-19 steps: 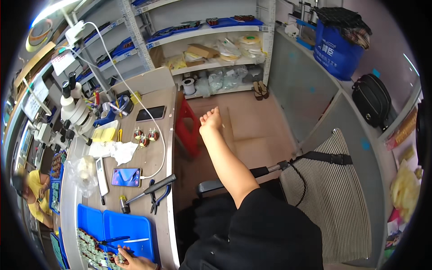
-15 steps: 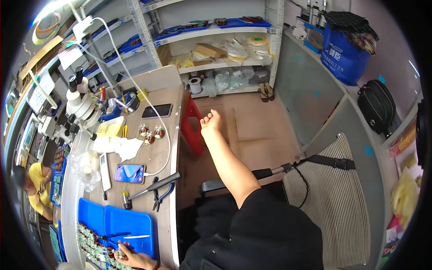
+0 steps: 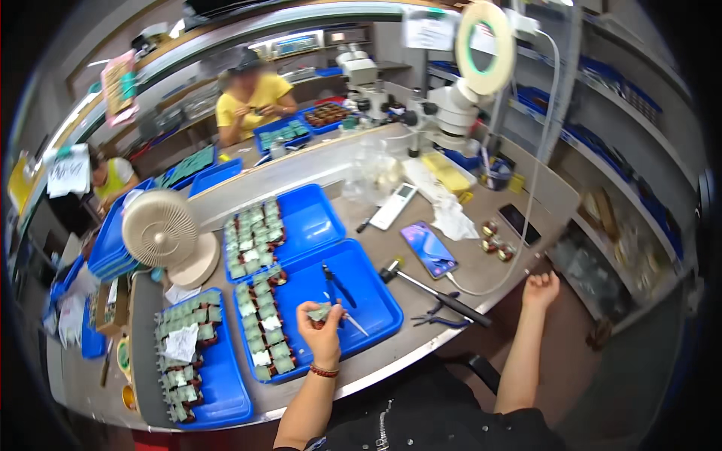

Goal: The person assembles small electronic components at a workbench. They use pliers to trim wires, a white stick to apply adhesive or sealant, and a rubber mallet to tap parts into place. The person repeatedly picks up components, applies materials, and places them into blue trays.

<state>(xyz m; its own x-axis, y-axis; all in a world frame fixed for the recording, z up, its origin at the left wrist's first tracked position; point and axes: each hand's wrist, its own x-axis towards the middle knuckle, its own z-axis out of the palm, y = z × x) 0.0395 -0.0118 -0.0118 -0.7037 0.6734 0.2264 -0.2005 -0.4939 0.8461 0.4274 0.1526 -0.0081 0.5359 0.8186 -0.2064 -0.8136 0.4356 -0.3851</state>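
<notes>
My left hand (image 3: 320,340), with a beaded bracelet at the wrist, pinches a small green-topped coil part (image 3: 320,316) above a blue tray (image 3: 383,312). Rows of similar green-topped parts (image 3: 263,319) fill that tray's left side. Beside the held part lie a dark slim tool (image 3: 329,279) and a thin white stick (image 3: 356,325). Past the table's right edge, my right hand (image 3: 541,289) is raised with its fingers curled in a loose fist, and nothing shows in it. Nearest to it on the table are a hammer (image 3: 440,295), black-and-blue pliers (image 3: 442,317) and several small coils (image 3: 496,240).
A second blue tray (image 3: 312,218) adjoins behind, and a third (image 3: 226,387) stands to the left. A beige fan (image 3: 169,233) is at the far left. A phone (image 3: 429,248) with a white cable, another phone (image 3: 520,224) and a microscope (image 3: 455,113) stand rightward. A person in yellow (image 3: 252,101) sits beyond the partition.
My view has swung left, bringing the trays and my left hand to the middle. The left hand still holds a part; the right stays curled beside the table.
</notes>
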